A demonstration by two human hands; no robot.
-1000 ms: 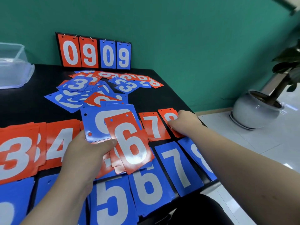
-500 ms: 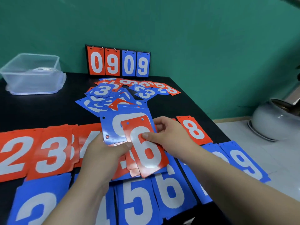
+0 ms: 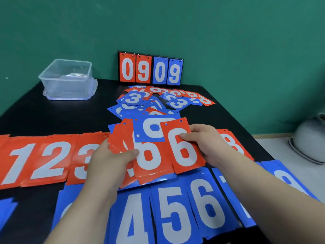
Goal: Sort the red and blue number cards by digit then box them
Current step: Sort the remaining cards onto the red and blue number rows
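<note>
Red plastic bearing a white digit, the red 6 card (image 3: 182,147) is being pinched by the right hand (image 3: 209,145), its thumb being pressed on the card's face and the other fingers being curled behind the right edge. Just left of that thumb, a fan of cards (image 3: 121,138) is being gripped by the left hand (image 3: 109,161), whose thumb is being laid across the fan's front while its remaining fingers are being hidden underneath. A second red 6 (image 3: 149,159) is being shown at the fan's front, right beside the pinched card, and a blue card (image 3: 151,129) is being held behind both, above the two thumbs. Outward from the left knuckles, a row of red cards (image 3: 44,159) reading 1, 2, 3 is being borne flat by the black table (image 3: 52,117). Past the right fingers, a red 8 card (image 3: 235,147) is being partly covered by that hand. Below both wrists, a row of blue cards (image 3: 174,217) reading 4, 5, 6, 7 is being crossed by the forearms. Ahead of the fingertips, a loose heap of cards (image 3: 149,103) is being displayed unsorted; farther ahead, a scoreboard stand (image 3: 150,68) reading 0909 is being propped at the green wall, and a clear plastic box (image 3: 68,80) is being shown well to the left of the heap
</note>
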